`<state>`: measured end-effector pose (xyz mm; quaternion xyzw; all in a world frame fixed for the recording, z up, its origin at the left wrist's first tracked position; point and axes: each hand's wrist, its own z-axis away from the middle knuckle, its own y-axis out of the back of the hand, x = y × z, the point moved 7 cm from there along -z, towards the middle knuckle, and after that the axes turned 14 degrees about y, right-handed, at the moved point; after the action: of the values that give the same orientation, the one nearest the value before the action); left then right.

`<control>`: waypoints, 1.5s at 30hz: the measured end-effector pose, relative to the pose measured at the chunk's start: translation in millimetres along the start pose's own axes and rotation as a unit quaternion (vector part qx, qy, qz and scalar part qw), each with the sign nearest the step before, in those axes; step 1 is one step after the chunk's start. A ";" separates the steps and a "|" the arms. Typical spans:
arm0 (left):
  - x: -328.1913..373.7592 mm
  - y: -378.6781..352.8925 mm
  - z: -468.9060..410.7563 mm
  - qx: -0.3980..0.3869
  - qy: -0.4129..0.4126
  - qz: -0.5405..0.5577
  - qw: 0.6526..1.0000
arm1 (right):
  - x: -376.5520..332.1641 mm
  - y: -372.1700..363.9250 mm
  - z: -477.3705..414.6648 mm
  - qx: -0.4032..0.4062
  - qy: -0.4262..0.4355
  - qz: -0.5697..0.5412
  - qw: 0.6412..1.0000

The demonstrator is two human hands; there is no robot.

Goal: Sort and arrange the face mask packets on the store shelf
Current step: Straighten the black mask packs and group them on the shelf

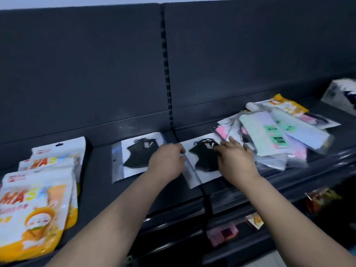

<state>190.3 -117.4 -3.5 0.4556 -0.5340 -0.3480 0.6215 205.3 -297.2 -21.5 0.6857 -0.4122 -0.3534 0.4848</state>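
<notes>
Two clear packets, each with a black face mask, lie flat side by side on the dark shelf [100, 170]. The left packet [134, 155] sits alone. My left hand [166, 160] pinches the left edge of the right packet [204, 158], and my right hand [236, 160] rests on that packet's right side, fingers spread. A loose pile of pastel and green-labelled mask packets [275, 135] lies just right of my right hand. At the far left is a stack of white and orange "MASK" packets [40, 189].
The shelf's dark back panel [96, 74] rises behind, with a slotted upright [166, 74] in the middle. A white box [341, 93] stands at the far right. Lower shelves hold small colourful packets [222, 233].
</notes>
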 end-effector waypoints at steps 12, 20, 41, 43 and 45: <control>86.5 -42.5 -22.6 -0.037 0.030 0.043 0.998 | 88.6 -6.7 22.1 -0.110 -0.078 -0.022 0.991; 68.9 -53.6 -44.7 -0.094 0.178 0.331 0.922 | 49.7 -8.4 2.2 -0.031 0.009 -0.256 0.966; 127.6 -67.1 -73.2 -0.043 0.162 0.442 0.881 | 207.0 32.8 5.9 -0.043 -0.137 0.015 0.989; 128.9 -69.3 -69.1 -0.035 0.168 0.430 0.886 | 224.1 28.4 6.4 -0.064 -0.176 -0.028 0.982; 127.5 -72.5 -67.1 -0.028 0.175 0.424 0.888 | 236.2 17.9 6.6 -0.099 -0.190 -0.066 0.974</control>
<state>284.0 -246.4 -28.3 0.2219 -0.5486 0.0188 0.8059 292.4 -517.5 -26.3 0.5802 -0.4133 -0.5479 0.4387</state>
